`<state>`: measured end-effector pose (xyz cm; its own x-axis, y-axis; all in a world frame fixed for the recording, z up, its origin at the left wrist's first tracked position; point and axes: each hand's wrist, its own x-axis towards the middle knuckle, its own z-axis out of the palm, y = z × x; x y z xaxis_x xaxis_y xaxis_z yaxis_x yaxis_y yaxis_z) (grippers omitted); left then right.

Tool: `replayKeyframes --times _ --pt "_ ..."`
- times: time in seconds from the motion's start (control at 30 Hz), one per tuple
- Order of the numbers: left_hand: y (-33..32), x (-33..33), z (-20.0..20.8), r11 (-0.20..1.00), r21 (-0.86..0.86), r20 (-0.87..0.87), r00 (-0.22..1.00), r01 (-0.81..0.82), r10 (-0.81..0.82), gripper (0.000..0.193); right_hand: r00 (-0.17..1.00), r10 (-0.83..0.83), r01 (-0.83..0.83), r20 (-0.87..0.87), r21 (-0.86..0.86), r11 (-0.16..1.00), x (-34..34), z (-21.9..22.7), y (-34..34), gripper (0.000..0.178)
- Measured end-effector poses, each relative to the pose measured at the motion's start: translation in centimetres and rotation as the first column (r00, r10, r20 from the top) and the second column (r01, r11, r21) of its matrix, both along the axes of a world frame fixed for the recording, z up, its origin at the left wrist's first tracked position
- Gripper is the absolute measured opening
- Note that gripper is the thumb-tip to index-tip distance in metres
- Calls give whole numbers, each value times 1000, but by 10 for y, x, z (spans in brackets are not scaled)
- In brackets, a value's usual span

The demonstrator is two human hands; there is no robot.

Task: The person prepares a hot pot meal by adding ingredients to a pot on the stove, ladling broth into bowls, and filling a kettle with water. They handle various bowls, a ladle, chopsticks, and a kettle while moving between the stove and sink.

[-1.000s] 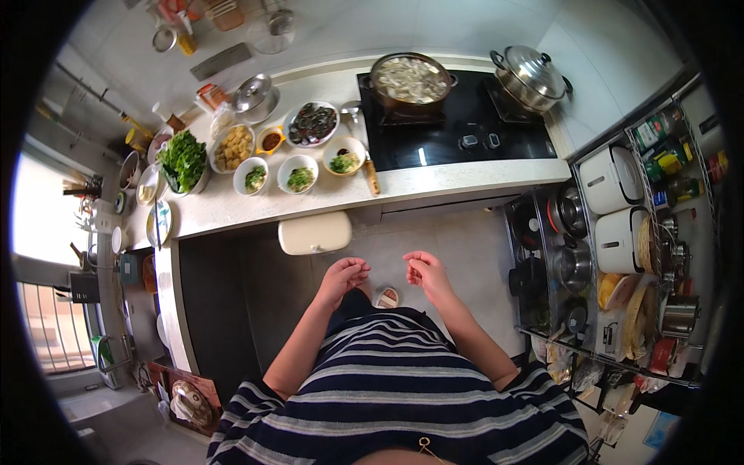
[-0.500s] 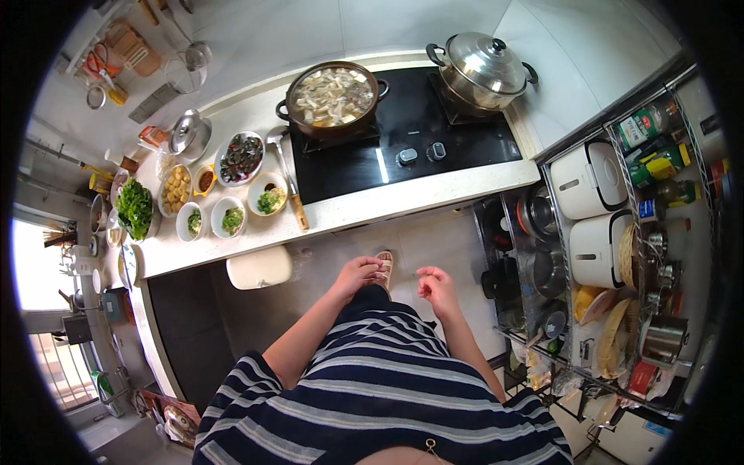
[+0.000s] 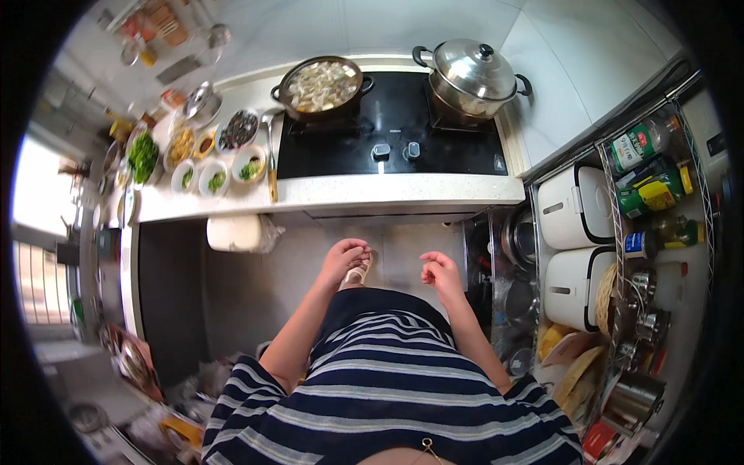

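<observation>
My left hand (image 3: 345,260) hangs in the air in front of the counter, fingers loosely bent, with nothing in it. To its right, my right hand (image 3: 442,273) is raised too, empty, its thumb and fingers apart. Both are away from the counter edge and touch nothing. Beyond them is a black cooktop (image 3: 333,151). An uncovered dark pot (image 3: 322,84) of soup with pale chunks stands on its left burner. On the right burner sits a steel pot (image 3: 474,74) under a lid. A ladle (image 3: 272,167) with a wooden handle lies left of the cooktop.
Small bowls of chopped greens (image 3: 215,182), a plate of dark food (image 3: 237,130), yellowish chunks (image 3: 180,146) and leafy greens (image 3: 142,157) crowd the left counter. A white bin (image 3: 235,232) hangs below. Right stands a wire rack with white containers (image 3: 577,205) and bottles (image 3: 655,190).
My view has turned right and my body has shifted, so the counter and stove sit further left in the picture. Both hands stay raised and empty, their fingers slightly shifted.
</observation>
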<state>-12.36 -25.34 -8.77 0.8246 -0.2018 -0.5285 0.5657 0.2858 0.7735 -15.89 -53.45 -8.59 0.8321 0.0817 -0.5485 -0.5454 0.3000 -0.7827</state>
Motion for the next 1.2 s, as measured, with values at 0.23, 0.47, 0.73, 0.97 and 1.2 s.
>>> replayKeyframes --times 0.23,0.47,0.73,0.97,1.2 --pt "-49 -225 -9 876 20 -89 872 -482 482 20 933 357 -357 -48 -7 934 -69 -10 -56 21" --pt "-89 -410 26 777 115 -109 770 -619 629 20 851 523 -516 -49 106 850 -167 0 -68 21" --pt "-97 -532 45 815 104 60 821 -570 567 25 820 571 -567 -34 83 820 -305 -2 -58 21" --pt "-90 -676 30 859 70 37 862 -507 505 24 898 424 -416 -115 90 905 -474 -26 -70 20" --pt "-101 -826 21 780 54 -70 776 -624 626 20 843 526 -516 -109 113 849 -598 -13 -87 21"
